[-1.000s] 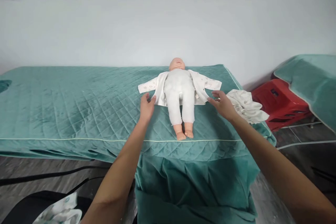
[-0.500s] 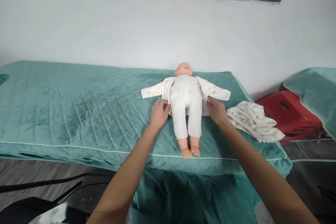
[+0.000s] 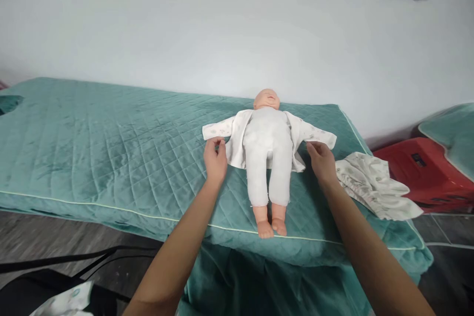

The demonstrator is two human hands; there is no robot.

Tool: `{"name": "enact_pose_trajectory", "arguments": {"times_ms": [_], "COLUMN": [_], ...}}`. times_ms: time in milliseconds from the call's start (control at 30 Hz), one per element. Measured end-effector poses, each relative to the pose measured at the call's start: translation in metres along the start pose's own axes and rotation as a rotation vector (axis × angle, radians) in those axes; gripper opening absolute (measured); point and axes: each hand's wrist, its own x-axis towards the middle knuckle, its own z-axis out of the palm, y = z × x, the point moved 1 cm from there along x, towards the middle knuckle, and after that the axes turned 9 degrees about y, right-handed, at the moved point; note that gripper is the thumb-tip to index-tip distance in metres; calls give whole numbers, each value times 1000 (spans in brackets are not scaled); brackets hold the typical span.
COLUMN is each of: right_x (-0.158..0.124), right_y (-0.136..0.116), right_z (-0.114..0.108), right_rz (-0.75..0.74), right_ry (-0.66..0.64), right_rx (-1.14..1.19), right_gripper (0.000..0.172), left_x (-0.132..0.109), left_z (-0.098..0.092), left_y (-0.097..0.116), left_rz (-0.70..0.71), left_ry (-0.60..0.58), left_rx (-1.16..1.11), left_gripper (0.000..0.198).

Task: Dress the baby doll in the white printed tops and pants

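Note:
A baby doll [image 3: 269, 131] with a white cloth body lies on its back, head toward the wall and bare feet toward me. It wears a white patterned baby jacket [image 3: 236, 145], spread open at the front with both sleeves stretched sideways. My left hand [image 3: 215, 162] is closed in a pinch at the lower edge of the sleeve on the left. On the other side, my right hand [image 3: 321, 162] pinches the underside of the opposite sleeve. The fingertips partly hide the cloth they grip.
Under the doll is a green quilted bed cover [image 3: 111, 158]. Crumpled patterned baby clothing [image 3: 374, 185] lies by the bed's right edge. Beyond it stands a red plastic object [image 3: 425, 170], partly under green cloth. A white wall [image 3: 185, 34] rises behind the bed.
Both hands have left the jacket's lower front edges and moved outward to the sleeves. The front flaps now lie spread wider beside the doll. The view has shifted slightly.

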Motion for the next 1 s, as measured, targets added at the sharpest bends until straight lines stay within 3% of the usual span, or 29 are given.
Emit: {"name": "enact_pose_trajectory", "arguments": {"times_ms": [67,133,267,467,700,833,1000], "right_x": [15,23,20,8,25,37,36], "right_y": [3,2,-7,-18,-24,-25,-21], "right_z": [13,28,49,58,79,86,85], "right_rz": [129,216,286,378,367,365,282], "right_ry": [-68,-176,-298,-439,-232,-188,-207], "right_rx": [111,265,447,482,514,499,423], "right_gripper": [33,27,26,33,37,34,32], "left_x": [10,16,14,13,35,46,48], "left_z": [10,20,35,52,82,95,98], "left_y": [-8,-7,10,23,24,19,14], "left_rz": [-173,-257,-523,-831,-868,-874,-860], "left_ry": [-93,-228,-488,-633,-614,-640,-674], "left_rx": [12,-57,-401,-617,-680,-715,-753], "left_gripper": [19,24,36,42,43,42,42]}}
